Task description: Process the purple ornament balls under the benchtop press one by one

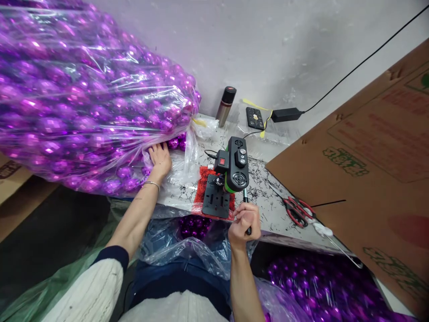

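My left hand (160, 160) reaches into the mouth of a big clear plastic bag (97, 103) full of shiny purple balls. Its fingers are spread, with the tips partly hidden beside a few purple balls (177, 142). My right hand (246, 222) is wrapped around the lever handle (248, 230) of a small black bench machine (238, 164). This machine has a flat slotted base plate (216, 197) and stands on a red cloth (202, 181). Nothing lies on the visible part of the plate. Below the table edge, more purple balls (194, 227) rest in clear plastic at my lap.
Black scraps litter the white tabletop (264, 214). Behind the machine are a steel flask (224, 107), a phone (254, 118) and a black power adapter (286, 115) with its cable. Red-handled scissors (296, 210) lie by a large cardboard box (365, 156). Another bag of purple balls (321, 286) sits lower right.
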Demonstrator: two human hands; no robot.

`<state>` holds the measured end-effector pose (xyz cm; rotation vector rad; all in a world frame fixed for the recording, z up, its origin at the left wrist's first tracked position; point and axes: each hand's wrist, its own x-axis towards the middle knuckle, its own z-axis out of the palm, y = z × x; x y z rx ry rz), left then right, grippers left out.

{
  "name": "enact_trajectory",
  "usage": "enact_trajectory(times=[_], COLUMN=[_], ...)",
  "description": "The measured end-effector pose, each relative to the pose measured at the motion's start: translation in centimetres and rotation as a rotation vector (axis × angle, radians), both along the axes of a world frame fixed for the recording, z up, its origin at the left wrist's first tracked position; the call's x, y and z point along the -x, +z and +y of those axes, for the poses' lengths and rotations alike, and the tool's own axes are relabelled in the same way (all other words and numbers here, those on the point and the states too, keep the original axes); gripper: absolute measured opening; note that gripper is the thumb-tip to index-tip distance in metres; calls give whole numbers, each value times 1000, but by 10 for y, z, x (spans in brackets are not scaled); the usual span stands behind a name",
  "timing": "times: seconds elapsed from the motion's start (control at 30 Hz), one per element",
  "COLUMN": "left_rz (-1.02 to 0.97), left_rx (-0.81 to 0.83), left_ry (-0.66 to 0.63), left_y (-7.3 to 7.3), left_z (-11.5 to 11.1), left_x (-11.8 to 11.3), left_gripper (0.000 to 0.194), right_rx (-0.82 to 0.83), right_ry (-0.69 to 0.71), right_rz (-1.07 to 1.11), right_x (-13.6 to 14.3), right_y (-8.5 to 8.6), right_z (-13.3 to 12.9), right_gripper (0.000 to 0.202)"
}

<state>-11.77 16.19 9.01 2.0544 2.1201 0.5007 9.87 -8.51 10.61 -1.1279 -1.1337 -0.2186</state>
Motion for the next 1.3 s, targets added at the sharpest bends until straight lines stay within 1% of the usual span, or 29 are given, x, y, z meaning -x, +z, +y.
enact_trajectory(times=[0.07,0.13,0.2,0.23,0.27,0.3,0.37,0.43,0.47,0.53,0.6,0.67,0.77,0.83,0.93,1.0,1.07,1.2,1.3], left_rz=[-17,-20,-76,-154,-278,-446,-859,-1256,-1414,-1623,-1710,-1725,-1706,-1691,-1639,-1559,-1449,-1152,-965], left_rx=[62,129,175,191,204,211,237,312,373,511,596,590,523,516,494,430,336,139,50], left_ry=[35,53,34,10,-19,-48,-92,-127,-148,-186,-187,-149,-89,-72,-74,-111,-180,-291,-349], left_y=[8,16,21,23,24,24,25,25,24,21,14,3,-14,-23,-31,-36,-40,-47,-52], left_z=[12,18,16,11,2,-8,-35,-64,-79,-106,-128,-145,-162,-168,-172,-172,-173,-176,-177], left_x=[4,8,10,10,10,8,3,-5,-10,-22,-35,-48,-65,-73,-80,-84,-89,-100,-105], left_gripper=[51,51,57,59,59,58,57,55,54,52,49,49,60,64,68,69,64,50,48], right_rx=[3,12,14,13,12,11,17,22,24,23,22,17,12,13,20,27,32,40,56], right_ry=[11,24,29,29,27,26,25,22,19,17,17,12,1,-4,-4,0,-2,-18,-22], right_rz=[1,-5,-7,-7,-6,-6,-16,-30,-33,-30,-17,-13,-22,-32,-48,-55,-58,-56,-65], right_x=[-1,-1,-1,-1,-1,-1,-1,-1,-1,-1,0,0,0,-1,-2,-2,-2,-2,-3], right_y=[-1,-2,-2,-2,-2,-2,0,2,3,8,15,21,29,32,32,32,33,37,39], right_z=[-1,-2,-2,-2,-2,-3,-3,-3,-3,-2,-1,0,1,1,0,0,0,0,0], right_gripper=[35,35,35,35,35,35,35,35,35,35,35,36,37,37,36,35,36,36,35])
